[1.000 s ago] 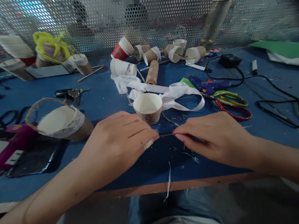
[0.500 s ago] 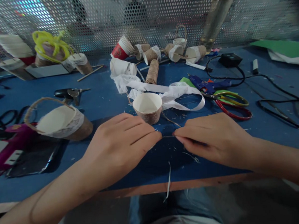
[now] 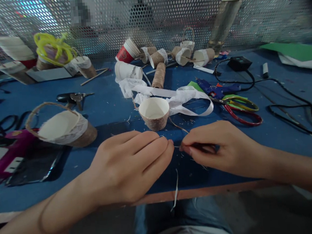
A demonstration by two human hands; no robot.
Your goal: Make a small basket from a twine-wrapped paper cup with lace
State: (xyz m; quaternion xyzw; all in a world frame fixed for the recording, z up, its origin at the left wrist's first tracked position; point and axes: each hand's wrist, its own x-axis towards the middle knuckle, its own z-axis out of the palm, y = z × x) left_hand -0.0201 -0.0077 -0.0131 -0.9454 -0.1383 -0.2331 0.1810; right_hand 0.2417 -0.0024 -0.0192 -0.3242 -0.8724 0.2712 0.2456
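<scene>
My left hand point(image 3: 134, 165) is pinched closed on a thin brown twine point(image 3: 178, 125), its thumb hidden behind the fingers. Thumb and forefinger of my right hand point(image 3: 222, 151) pinch the same twine a short way to the right. A short stretch of it shows between my fingertips, and another length runs back toward a small twine-wrapped paper cup point(image 3: 158, 123). That cup stands upright just beyond my hands, its white mouth facing up. White ribbon point(image 3: 194, 96) and lace lie behind it, with a roll of twine point(image 3: 159, 75) farther back.
To the left stand a lace-trimmed basket point(image 3: 83, 132) and a magenta glue gun point(image 3: 11, 152) on a dark flat object. Scissors point(image 3: 243, 114), a blue glue gun point(image 3: 218, 89) and black cable lie at right. Several wrapped cups line the perforated metal screen point(image 3: 170, 12).
My left hand has shifted slightly right and down, its fingertips closer to the right hand's. Less twine shows between them. The cup has stayed put.
</scene>
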